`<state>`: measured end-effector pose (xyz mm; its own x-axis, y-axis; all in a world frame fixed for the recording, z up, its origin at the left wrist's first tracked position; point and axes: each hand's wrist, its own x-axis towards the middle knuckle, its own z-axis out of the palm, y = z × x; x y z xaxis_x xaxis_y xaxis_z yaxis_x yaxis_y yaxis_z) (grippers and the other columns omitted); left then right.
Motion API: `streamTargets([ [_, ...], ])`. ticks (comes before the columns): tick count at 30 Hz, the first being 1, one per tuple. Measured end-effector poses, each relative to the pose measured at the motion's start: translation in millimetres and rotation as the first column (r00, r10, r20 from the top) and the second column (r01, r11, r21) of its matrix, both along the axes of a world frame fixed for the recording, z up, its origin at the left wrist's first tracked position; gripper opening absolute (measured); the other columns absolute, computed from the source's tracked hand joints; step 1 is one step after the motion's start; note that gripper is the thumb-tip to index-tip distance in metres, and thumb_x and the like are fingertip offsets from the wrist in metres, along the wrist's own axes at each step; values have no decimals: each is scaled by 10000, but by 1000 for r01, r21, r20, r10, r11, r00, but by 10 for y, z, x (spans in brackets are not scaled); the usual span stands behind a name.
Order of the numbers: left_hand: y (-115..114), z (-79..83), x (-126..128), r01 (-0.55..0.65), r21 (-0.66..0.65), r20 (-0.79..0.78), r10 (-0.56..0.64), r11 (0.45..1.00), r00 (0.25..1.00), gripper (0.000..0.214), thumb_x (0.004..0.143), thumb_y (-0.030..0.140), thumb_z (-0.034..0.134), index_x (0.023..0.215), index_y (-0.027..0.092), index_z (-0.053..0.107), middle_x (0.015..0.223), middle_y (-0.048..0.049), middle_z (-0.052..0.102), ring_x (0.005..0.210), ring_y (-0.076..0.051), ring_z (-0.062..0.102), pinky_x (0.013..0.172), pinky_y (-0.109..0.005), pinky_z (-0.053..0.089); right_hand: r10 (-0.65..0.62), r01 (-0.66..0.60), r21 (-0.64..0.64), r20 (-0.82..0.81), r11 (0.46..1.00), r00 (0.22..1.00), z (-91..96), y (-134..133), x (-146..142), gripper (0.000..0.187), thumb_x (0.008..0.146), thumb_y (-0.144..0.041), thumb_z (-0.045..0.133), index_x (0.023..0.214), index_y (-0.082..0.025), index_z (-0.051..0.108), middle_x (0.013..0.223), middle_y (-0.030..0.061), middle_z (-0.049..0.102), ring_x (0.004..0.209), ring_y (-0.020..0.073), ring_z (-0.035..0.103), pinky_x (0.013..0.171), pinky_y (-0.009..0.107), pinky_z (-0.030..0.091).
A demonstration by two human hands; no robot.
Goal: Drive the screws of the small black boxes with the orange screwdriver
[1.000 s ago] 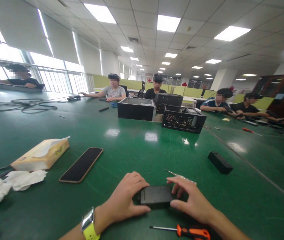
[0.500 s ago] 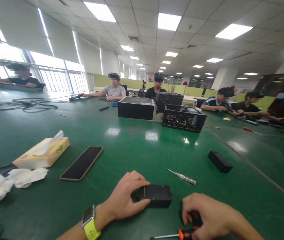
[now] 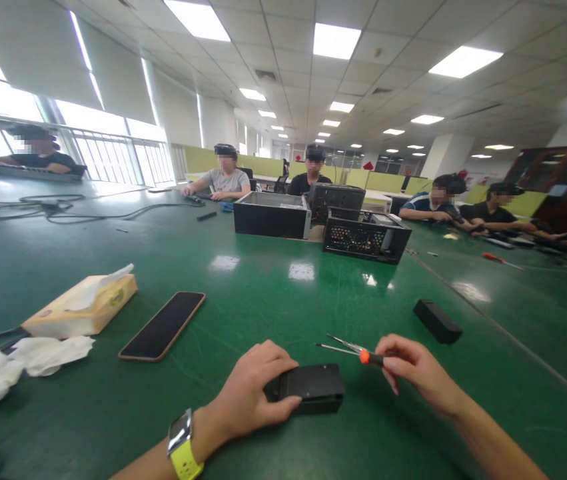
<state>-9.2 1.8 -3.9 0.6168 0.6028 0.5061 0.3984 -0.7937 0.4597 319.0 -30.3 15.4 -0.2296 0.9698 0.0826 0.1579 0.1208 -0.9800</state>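
My left hand (image 3: pixel 258 390), with a yellow-strapped watch (image 3: pixel 183 443) on its wrist, grips the left end of a small black box (image 3: pixel 316 387) that lies on the green table. A thin seam runs along the box's front and right side. To the right of the box, my right hand (image 3: pixel 408 363) holds an orange-and-black screwdriver (image 3: pixel 370 357) by its handle, the shaft pointing left above the table. Behind that shaft lies a slim silver screwdriver (image 3: pixel 338 340), partly hidden by the one in my hand.
A second black box (image 3: pixel 437 321) lies at the right. On the left are a phone (image 3: pixel 163 327), a tissue box (image 3: pixel 83 303) and crumpled tissues (image 3: pixel 38 357). Open computer cases (image 3: pixel 270 219) stand farther back. Several people sit around the table's far side.
My right hand has lifted the orange-and-black screwdriver from the table's near edge and carried it up and forward. My left hand stays on the black box.
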Motion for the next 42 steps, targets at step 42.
streamTargets([
  [42,35,34,-90,92,-8,-17,-92,996,996,494,826,577,679,1117,178,676,1001,-99,651,888,-229,594,768,-319,515,-152,165,121,-106,979,983,-170,83,97,214,772,-316,744,816,-180,584,893,-9,493,553,95,542,519,259,431],
])
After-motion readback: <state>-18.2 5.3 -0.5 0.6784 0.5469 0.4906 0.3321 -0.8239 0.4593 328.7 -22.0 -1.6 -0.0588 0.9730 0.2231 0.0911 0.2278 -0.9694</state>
